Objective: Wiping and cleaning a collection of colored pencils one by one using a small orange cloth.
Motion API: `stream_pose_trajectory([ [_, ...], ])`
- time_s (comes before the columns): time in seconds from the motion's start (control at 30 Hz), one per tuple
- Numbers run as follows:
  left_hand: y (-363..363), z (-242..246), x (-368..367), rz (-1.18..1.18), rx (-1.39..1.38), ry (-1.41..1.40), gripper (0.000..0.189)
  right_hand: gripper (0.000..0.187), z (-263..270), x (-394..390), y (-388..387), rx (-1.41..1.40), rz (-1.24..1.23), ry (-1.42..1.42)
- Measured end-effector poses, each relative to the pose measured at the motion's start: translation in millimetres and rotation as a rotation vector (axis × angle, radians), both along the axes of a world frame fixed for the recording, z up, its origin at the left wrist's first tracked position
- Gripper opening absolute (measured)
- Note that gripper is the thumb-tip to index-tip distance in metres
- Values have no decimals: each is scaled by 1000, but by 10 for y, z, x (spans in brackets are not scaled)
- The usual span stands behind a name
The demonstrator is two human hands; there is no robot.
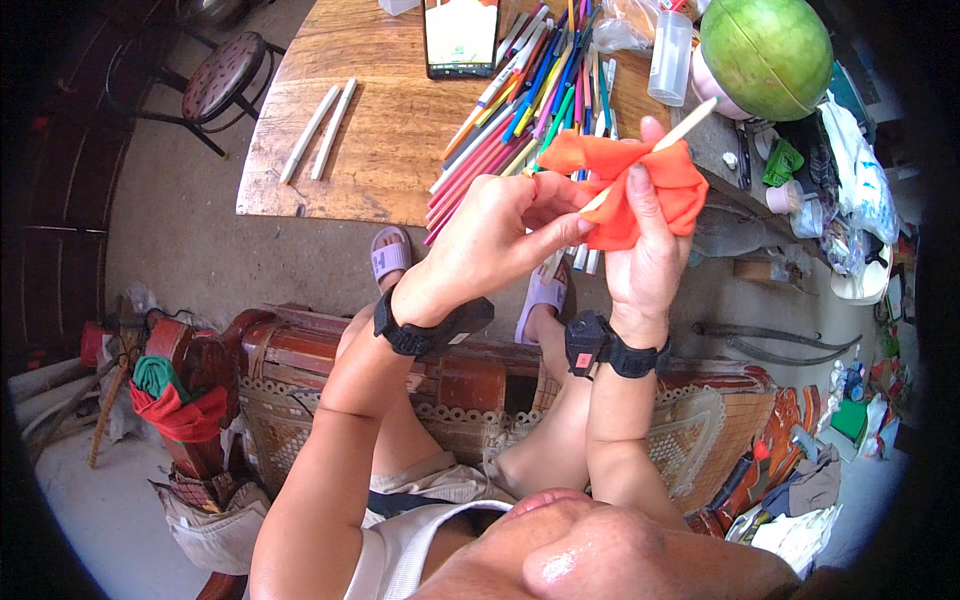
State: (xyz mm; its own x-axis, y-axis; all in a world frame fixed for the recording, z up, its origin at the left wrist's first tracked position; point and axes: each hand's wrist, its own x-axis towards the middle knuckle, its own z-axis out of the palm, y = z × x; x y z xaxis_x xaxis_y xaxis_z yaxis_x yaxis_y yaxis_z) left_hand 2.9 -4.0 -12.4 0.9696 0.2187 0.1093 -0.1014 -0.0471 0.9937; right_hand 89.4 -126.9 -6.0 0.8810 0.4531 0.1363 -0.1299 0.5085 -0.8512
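Note:
Above the front edge of the wooden table, my right hand point(646, 247) grips an orange cloth point(679, 187) folded around a slim cream-coloured pen or pencil point(688, 124). The far end of this stick is greenish and points up to the right. My left hand point(499, 225) pinches its near end between thumb and fingers, touching the cloth as well. Beyond both hands lies a large heap of coloured pens and pencils point(517, 97), partly hidden by them. Two whitish pens point(321, 131) lie side by side, apart from the heap, on the left of the table point(390, 150).
A smartphone point(460, 37) with a lit screen stands at the back. A clear plastic container point(670, 60) and a green melon point(769, 56) are at the right. A round-seated chair point(225, 75) stands left of the table. Below me is a wooden bench point(292, 352) with a woven cover.

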Motion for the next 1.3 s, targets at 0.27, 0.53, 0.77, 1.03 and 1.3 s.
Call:
stream_pose_trajectory([
  [0.27, 25, -27, -11, 36, 35, -26, 20, 46, -18, -7, 72, -36, -16, -19],
  [0.53, 54, -6, -45, -62, -27, 91, 24, 43, 15, 134, -16, 28, -47, -4],
  [0.77, 85, -74, -22, 1, -48, -11, 23, 43, 31, -59, 179, -33, -17, 2],
  [1.03, 99, -26, -48, 2, -84, -27, 22, 43, 41, -50, 156, -39, 31, -4],
  [1.3, 105, 7, -59, -97, 46, 128, 24, 44, 83, 78, 11, 23, -73, 15],
])
